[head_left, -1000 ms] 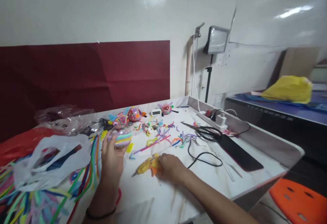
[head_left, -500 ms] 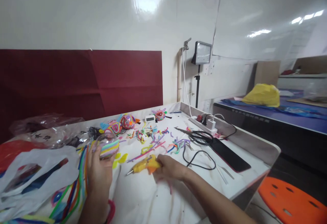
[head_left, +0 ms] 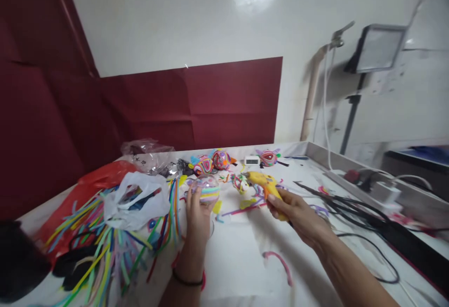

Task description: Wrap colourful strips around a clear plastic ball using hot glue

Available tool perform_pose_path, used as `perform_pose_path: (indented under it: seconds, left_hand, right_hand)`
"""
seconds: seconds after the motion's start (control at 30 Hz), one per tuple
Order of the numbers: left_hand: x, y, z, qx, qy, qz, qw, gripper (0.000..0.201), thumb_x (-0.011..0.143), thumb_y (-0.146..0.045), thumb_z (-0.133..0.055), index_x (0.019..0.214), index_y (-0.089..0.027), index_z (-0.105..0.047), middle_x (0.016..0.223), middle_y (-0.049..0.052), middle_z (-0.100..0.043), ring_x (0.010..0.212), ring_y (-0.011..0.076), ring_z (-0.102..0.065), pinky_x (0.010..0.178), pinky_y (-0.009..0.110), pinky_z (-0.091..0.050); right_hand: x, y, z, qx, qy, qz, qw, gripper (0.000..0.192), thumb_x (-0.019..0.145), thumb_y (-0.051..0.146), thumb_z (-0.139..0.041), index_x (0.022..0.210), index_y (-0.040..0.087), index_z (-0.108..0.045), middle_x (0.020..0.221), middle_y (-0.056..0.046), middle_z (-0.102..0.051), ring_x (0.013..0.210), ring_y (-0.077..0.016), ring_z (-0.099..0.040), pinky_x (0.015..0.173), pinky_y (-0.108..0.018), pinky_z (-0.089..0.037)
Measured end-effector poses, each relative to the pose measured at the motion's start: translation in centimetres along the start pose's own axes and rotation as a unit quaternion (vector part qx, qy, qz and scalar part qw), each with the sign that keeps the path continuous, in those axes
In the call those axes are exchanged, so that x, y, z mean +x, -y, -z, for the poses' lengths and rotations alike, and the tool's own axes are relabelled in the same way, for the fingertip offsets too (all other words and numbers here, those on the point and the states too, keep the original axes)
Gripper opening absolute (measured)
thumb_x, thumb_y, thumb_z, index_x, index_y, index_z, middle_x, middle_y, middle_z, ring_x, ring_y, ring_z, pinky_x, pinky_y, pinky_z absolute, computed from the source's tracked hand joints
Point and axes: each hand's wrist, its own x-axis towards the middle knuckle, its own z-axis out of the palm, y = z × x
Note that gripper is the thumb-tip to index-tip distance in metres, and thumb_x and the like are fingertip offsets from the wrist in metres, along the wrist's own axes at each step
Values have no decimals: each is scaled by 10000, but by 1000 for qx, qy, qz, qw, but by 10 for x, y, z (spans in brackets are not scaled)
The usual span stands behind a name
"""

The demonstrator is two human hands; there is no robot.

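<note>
My left hand (head_left: 198,212) is wrapped around a clear plastic ball (head_left: 209,189) banded with pastel stripes, its top see-through. To its right, my right hand (head_left: 298,212) grips a yellow hot glue gun (head_left: 263,181) by the handle. The nozzle points left, above the table and apart from the ball. Behind the ball sit two brightly coiled craft figures, one a round pink-and-orange figure (head_left: 221,159). Yellow leaf-like pieces (head_left: 217,207) and pipe cleaner scraps (head_left: 245,208) lie between my hands. A curved pink pipe cleaner (head_left: 279,262) rests on the white table (head_left: 235,260).
Pipe cleaners (head_left: 119,255) spill over the left side beside a white plastic bag (head_left: 136,199) and a red bag (head_left: 94,183). A small digital display (head_left: 251,160) and another craft figure (head_left: 268,157) stand at the back. Scissors (head_left: 315,192), cables and a power strip (head_left: 368,195) lie right.
The view has turned left, showing more pipe cleaners and red backing. The glue gun's nozzle has risen from low over the table to a level-to-upward tilt. Both hands keep their holds.
</note>
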Motion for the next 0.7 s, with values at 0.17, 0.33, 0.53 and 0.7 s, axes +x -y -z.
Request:
perform_pose_path:
  seconds: [0.17, 0.33, 0.53, 0.7]
  left_hand:
    - [-5, 4, -3, -51, -2, 46, 998, 524, 851, -446, -586, 1324, -250, -477, 1412, 144, -489, 1220, 299, -565, 840, 408, -583]
    - [-8, 9, -5, -91, -1, 72, 993, 556, 828, -418, -629, 1338, -265, -469, 1416, 135, -482, 1225, 308, -557, 836, 409, -586]
    - [-16, 9, -12, -98, 17, 73, 992, 598, 813, -372, -653, 1369, -265, -461, 1407, 133, -494, 1239, 306, -542, 864, 390, -566]
    - [-21, 5, -17, -85, 30, 72, 993, 664, 817, -350, -655, 1427, -303, -397, 1434, 125, -483, 1216, 281, -562, 885, 370, -546]
  right_hand:
    - [-3, -9, -11, 51, -67, -10, 996, 496, 555, 522, -860, 744, 199, -534, 549, 18, -591, 478, -119, -514, 440, -225, -358]
    - [-13, -17, -26, 18, -84, 15, 996, 506, 562, 507, -857, 854, 168, -621, 616, -18, -640, 501, -155, -571, 451, -268, -452]
    - [-21, -28, -41, -39, -88, 46, 994, 445, 687, 549, -754, 866, 152, -663, 566, -6, -608, 484, -150, -540, 409, -253, -412]
    - [-22, -34, -39, -51, -78, 93, 991, 362, 722, 485, -753, 841, 157, -660, 683, -58, -691, 559, -171, -606, 473, -261, -499]
